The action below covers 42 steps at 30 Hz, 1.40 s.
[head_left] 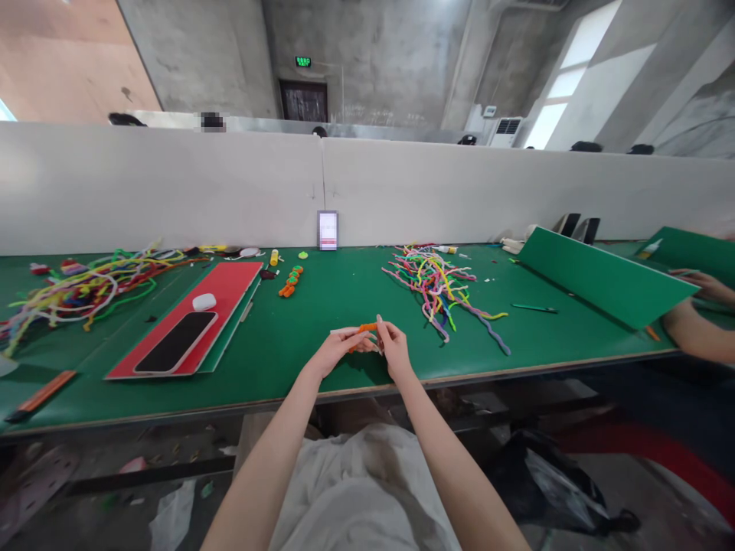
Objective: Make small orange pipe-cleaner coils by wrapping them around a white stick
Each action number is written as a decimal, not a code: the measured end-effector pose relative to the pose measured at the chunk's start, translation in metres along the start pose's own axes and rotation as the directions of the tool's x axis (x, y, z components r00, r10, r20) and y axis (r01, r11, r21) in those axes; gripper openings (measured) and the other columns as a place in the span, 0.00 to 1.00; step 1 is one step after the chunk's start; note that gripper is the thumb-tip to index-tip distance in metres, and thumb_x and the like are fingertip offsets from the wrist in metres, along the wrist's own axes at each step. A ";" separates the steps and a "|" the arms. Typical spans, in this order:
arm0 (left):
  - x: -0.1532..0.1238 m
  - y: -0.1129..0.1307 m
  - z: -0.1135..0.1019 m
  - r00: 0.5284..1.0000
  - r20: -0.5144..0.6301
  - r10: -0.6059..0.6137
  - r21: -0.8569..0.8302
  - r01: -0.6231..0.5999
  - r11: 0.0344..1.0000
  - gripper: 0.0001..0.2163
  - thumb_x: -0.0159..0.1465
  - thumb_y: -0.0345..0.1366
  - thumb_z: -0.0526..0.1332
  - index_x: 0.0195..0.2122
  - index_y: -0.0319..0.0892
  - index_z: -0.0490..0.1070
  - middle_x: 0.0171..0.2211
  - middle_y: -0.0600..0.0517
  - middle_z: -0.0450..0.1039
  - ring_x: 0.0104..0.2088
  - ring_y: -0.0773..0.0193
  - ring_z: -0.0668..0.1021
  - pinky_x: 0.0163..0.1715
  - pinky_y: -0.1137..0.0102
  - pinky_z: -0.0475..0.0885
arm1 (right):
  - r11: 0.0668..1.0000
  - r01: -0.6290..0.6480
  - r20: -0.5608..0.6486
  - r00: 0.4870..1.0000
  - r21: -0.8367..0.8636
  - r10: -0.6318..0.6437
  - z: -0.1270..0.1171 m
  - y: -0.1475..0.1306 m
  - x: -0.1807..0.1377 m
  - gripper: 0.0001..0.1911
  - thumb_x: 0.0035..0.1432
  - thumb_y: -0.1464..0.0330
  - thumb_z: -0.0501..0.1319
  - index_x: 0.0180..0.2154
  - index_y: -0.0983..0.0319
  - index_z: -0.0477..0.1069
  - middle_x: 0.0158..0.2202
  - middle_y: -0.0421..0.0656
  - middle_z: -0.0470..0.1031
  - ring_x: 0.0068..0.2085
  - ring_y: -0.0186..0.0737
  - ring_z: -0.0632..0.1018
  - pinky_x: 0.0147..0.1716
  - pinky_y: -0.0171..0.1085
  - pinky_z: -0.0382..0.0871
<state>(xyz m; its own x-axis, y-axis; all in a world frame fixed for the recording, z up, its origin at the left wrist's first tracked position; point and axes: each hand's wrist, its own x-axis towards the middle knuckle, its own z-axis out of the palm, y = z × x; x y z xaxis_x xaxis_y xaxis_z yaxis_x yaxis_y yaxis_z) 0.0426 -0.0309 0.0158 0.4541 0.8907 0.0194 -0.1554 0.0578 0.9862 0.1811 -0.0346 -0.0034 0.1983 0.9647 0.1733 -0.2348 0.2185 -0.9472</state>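
My left hand (338, 348) and my right hand (392, 346) meet over the near edge of the green table (321, 306). Both pinch one small orange pipe cleaner piece (367, 327) between their fingertips. A few finished orange and green twisted pieces (290, 281) lie further back on the table. A loose pile of coloured pipe cleaners (439, 287) lies to the right of my hands.
A red board (230, 287) at the left carries a black phone (175, 341) and a white earbud case (204, 301). More pipe cleaners (86, 287) spread at the far left. A small screen (327, 230) leans on the white partition. Another person's arms (697, 321) rest by green boards (602, 283) at right.
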 end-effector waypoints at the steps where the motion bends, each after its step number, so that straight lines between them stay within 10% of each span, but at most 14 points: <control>1: 0.000 0.000 0.000 1.000 -0.005 0.008 0.030 -0.008 1.000 0.14 0.55 0.41 0.61 0.38 0.36 0.74 0.31 0.47 0.76 0.32 0.63 0.76 0.36 0.69 0.67 | 1.000 0.002 0.000 1.000 0.002 -0.002 0.000 0.000 0.000 0.18 0.48 0.54 0.60 0.21 0.62 0.64 0.11 0.32 0.54 0.13 0.26 0.55 0.12 0.30 0.47; 42: -0.004 0.007 0.002 0.997 0.073 -0.017 0.076 0.011 0.997 0.13 0.53 0.42 0.62 0.28 0.35 0.69 0.25 0.47 0.74 0.25 0.66 0.76 0.30 0.72 0.69 | 0.994 -0.083 0.013 0.997 0.071 0.083 -0.001 0.003 0.001 0.22 0.45 0.54 0.60 0.16 0.60 0.52 0.11 0.30 0.47 0.13 0.25 0.53 0.11 0.30 0.44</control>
<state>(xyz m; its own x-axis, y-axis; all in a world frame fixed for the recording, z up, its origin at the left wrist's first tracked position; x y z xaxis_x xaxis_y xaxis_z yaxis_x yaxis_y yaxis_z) 0.0418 -0.0353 0.0232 0.5191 0.8546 0.0146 -0.0830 0.0334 0.9960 0.1818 -0.0330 -0.0065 0.1663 0.9812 0.0979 -0.3179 0.1473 -0.9366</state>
